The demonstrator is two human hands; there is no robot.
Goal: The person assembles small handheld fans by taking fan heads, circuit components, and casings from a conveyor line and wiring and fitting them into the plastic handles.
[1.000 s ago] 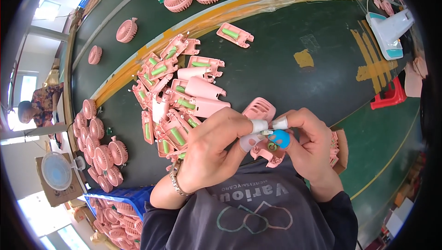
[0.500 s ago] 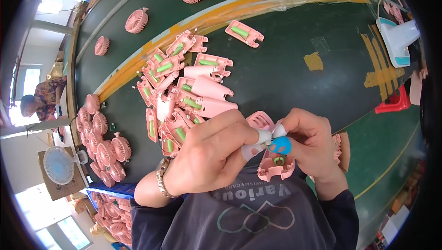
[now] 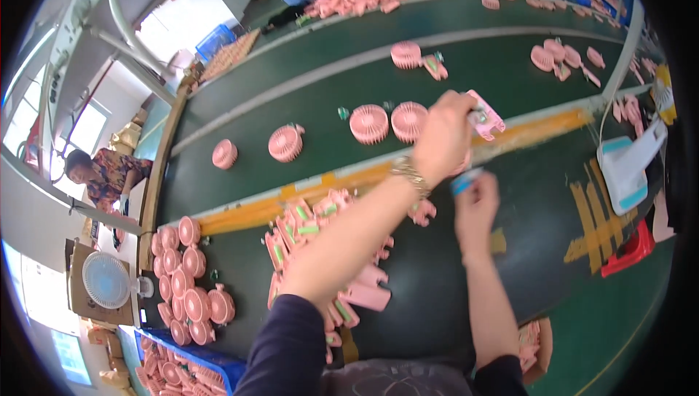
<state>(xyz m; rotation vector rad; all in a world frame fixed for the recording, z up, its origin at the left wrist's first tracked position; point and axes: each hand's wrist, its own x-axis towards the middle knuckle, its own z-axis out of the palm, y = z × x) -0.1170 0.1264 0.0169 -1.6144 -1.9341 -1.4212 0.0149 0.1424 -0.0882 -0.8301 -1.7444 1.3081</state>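
Observation:
My left hand (image 3: 443, 137) is stretched out over the taped rail, its fingers closed at the edge of a pink handle shell (image 3: 489, 120). Part of another pink piece shows just under that hand; what it is, I cannot make out. Lower down, my right hand (image 3: 477, 203) is smeared by motion, with a blue finger cover on it, so its grip is unclear. Under my left forearm lies a pile of pink handle shells (image 3: 375, 295), many with green cylinders inside. One loose pink shell (image 3: 423, 212) lies between my arms.
Pink round fan heads (image 3: 369, 124) sit on the green belt beyond the rail (image 3: 306, 190). More fan heads (image 3: 195, 303) cluster at left, above a filled blue crate (image 3: 233, 370). A white-and-teal device (image 3: 625, 177) and red stool (image 3: 630, 250) are at right. A person (image 3: 109, 177) sits far left.
Both hands have moved from close to my body out to the rail, and they have come apart. My head view has tilted up, showing more of the belt.

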